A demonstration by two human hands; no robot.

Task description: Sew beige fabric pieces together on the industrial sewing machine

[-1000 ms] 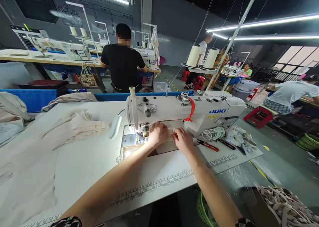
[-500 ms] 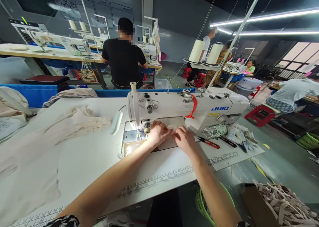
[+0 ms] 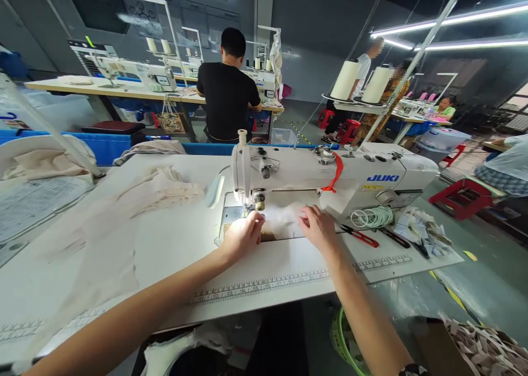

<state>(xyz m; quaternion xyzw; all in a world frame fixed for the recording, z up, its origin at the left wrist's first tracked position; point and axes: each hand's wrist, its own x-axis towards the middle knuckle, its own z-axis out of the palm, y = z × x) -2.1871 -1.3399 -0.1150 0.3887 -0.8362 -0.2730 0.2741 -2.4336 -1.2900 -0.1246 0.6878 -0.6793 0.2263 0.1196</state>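
A white JUKI sewing machine stands on the white work table. A small pale piece of fabric lies on the machine bed under the arm. My left hand presses its left end just in front of the needle and presser foot. My right hand pinches the fabric's right end. Both hands rest on the bed, a hand's width apart, with the fabric stretched between them.
Cream fabric pieces lie on the table to the left. Red-handled snips, a coil of white cord and scraps sit to the right. A box of strips stands lower right. A person in black sits ahead.
My hands have moved apart, spreading the fabric on the bed; the left hand has slid toward the needle. The camera has shifted left.
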